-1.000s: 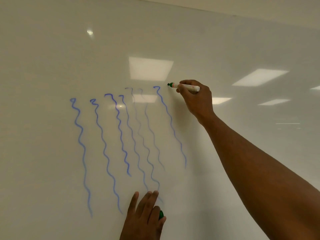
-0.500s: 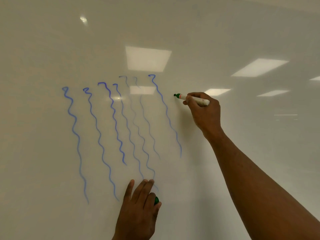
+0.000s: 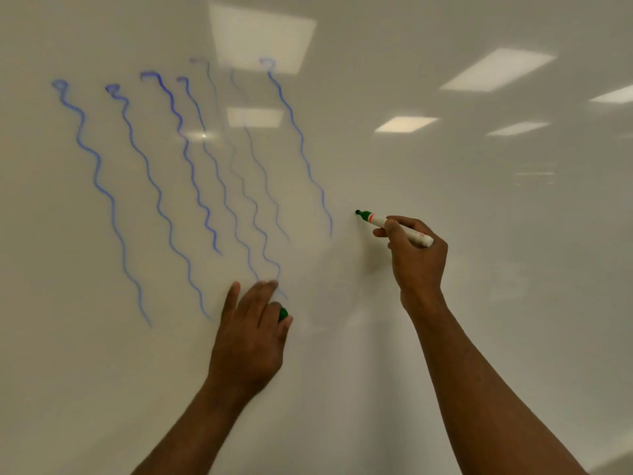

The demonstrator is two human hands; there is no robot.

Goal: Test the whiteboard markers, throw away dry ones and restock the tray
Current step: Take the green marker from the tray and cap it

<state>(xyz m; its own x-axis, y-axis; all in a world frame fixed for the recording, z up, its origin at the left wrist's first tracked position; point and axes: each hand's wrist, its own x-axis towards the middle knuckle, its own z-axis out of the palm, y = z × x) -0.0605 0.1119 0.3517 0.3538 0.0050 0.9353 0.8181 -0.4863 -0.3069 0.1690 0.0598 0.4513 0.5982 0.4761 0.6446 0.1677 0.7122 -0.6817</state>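
Forearms rise from the bottom edge of the head view toward a glossy whiteboard (image 3: 445, 303) that fills the whole picture. Nearest is the left hand (image 3: 248, 341), low and just left of centre, its back to the camera. Its long fingers (image 3: 255, 298) lie roughly straight and close together against the board, pointing up, while a green marker cap (image 3: 283, 314) shows between the thumb side of the hand and the board; how the cap is gripped is hidden behind the hand.

Higher and to the right, the right hand (image 3: 416, 255) grips a white-barrelled marker (image 3: 397, 228) with a green collar and a dark tip. Thumb and forefinger pinch the barrel near its front half, the other fingers curl beneath it, and the rear end sticks out past the knuckles. The marker points up and to the left, its tip at or just off the board surface; contact cannot be judged. No green stroke is visible beside the tip.

Left of the tip, seven wavy blue lines (image 3: 191, 173) run down the board, slanting a little to the right. The four leftmost and the rightmost are fairly strong; the two between them are faint and thin. Farther up and to the right, reflections of rectangular ceiling lights (image 3: 496, 68) shine on the surface.
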